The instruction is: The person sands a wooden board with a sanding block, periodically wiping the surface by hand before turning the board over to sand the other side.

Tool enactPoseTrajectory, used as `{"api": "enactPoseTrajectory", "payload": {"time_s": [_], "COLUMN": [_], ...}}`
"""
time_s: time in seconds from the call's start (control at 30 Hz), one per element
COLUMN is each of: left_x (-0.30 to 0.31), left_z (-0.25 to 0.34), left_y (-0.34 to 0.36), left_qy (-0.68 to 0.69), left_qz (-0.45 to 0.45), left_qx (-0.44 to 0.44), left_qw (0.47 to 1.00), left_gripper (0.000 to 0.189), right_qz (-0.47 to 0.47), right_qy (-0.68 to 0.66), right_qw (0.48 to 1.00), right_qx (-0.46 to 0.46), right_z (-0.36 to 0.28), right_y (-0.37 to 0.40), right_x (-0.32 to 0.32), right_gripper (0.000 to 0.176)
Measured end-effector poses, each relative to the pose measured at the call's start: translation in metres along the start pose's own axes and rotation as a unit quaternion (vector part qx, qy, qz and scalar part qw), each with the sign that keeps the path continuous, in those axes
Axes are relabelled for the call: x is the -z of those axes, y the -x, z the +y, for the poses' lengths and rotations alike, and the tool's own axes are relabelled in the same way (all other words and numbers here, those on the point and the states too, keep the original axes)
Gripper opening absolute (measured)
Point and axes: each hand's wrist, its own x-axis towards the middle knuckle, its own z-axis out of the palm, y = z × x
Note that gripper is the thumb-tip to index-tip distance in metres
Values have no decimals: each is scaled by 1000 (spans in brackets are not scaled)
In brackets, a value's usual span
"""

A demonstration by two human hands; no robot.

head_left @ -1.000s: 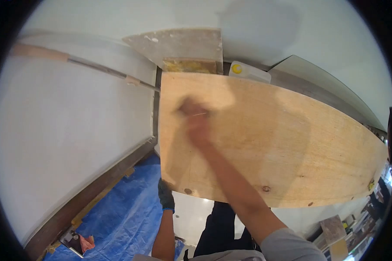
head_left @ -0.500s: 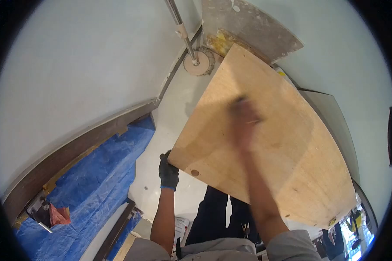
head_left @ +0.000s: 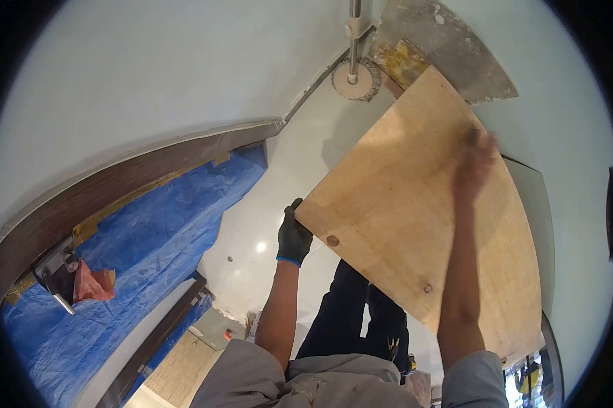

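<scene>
A large light plywood board point(head_left: 388, 197) fills the centre and right of the view, tilted in front of the body. At its left corner my left hand point(head_left: 294, 236), in a dark glove with a blue cuff, grips the edge. My right hand point(head_left: 476, 160) is bare and lies over the upper right part of the board, near the curved edge. A small dark object shows at its fingertips, blurred by motion. Two round brown spots mark the board's lower part.
Blue sheeting point(head_left: 164, 217) covers the left side below a dark wooden ledge point(head_left: 136, 166). A pole with a round base point(head_left: 353, 80) stands beyond the board. Behind the board, a stained grey panel point(head_left: 449, 51) leans on the wall. A red cloth point(head_left: 94, 282) lies at far left.
My right hand has moved up and right across the board, towards its curved edge. My left hand still grips the corner. The camera view has shifted, and the board shows at a different angle.
</scene>
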Motion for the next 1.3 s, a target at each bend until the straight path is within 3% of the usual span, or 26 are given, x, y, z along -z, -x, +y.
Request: {"api": "enactPoseTrajectory", "payload": {"time_s": [0.07,0.17,0.2,0.23,0.27,0.33,0.4,0.47,0.57,0.6,0.63,0.67,0.7,0.73,0.77,0.83,0.87,0.9,0.93,0.97,1.03,1.07,1.13,1.17,1.27,1.3], "left_x": [5,-15,-17,8,54,139,131,129,102,97,99,102,137,172,166,159,152,116,136,119,-9,-29,-56,-82,-86,-74], "left_z": [2,22,31,33,32,-2,2,-11,-30,-35,-37,-39,-42,-45,-37,-26,-21,-12,-16,-8,11,19,28,30,40,35], "left_y": [-7,3,9,15,12,13,64,98,135,140,144,148,152,157,161,151,134,124,106,88,69,50,15,7,-18,-24], "left_qy": [53,46,84,-148,79,13,7,-116,-243,-290,-344,-397,-564,-710,-799,-875,-879,-866,-874,-875,-701,-658,-685,-686,-646,-619], "left_qz": [-51,-47,-54,-51,-233,65,208,259,252,238,216,191,34,-79,-136,-130,-64,-16,28,62,187,159,70,71,37,59], "left_qx": [51,108,138,96,163,23,160,195,254,272,300,325,242,109,0,-11,85,75,-112,-169,-188,-195,-216,-200,-43,-64], "left_qw": [996,992,985,983,956,998,965,939,902,886,863,837,788,691,585,467,464,495,471,450,662,710,693,696,761,780], "left_gripper": [61,69,73,76,77,81,81,78,65,62,55,49,39,30,27,24,26,30,33,36,50,59,73,66,51,37], "right_qz": [-18,-162,-256,-389,-507,-308,-218,-169,-197,-334,-463,-429,-435,-402,-401,-433,-460,-464,-301,-321,-289,-300,-350,-389,-277,-303], "right_qy": [-57,-207,-237,-254,-263,-397,-260,-265,-130,-221,-303,-374,-387,-418,-449,-486,-495,-431,-508,-457,-448,-423,-399,-401,-458,-447], "right_qw": [998,956,912,833,728,789,867,903,931,876,792,742,725,736,737,737,729,764,804,826,846,855,844,823,840,834], "right_qx": [35,130,216,301,380,353,365,294,280,270,259,355,367,348,307,184,108,127,67,76,16,-17,-75,-99,-88,-110], "right_z": [-72,-174,-196,-216,-226,-230,-226,-212,-200,-211,-220,-225,-235,-239,-237,-218,-204,-181,-173,-152,-107,-87,-58,-49,-44,-46], "right_y": [67,138,154,171,187,209,182,149,178,190,211,246,270,280,276,255,230,184,201,176,154,148,129,118,136,133], "right_x": [-55,-46,-33,-27,-22,-6,3,5,-31,-33,-31,-34,-31,-20,-12,7,17,40,3,6,15,10,18,28,5,10], "right_gripper": [53,51,48,48,47,48,50,51,47,43,39,34,34,35,35,36,36,39,39,39,33,29,27,29,28,28]}}
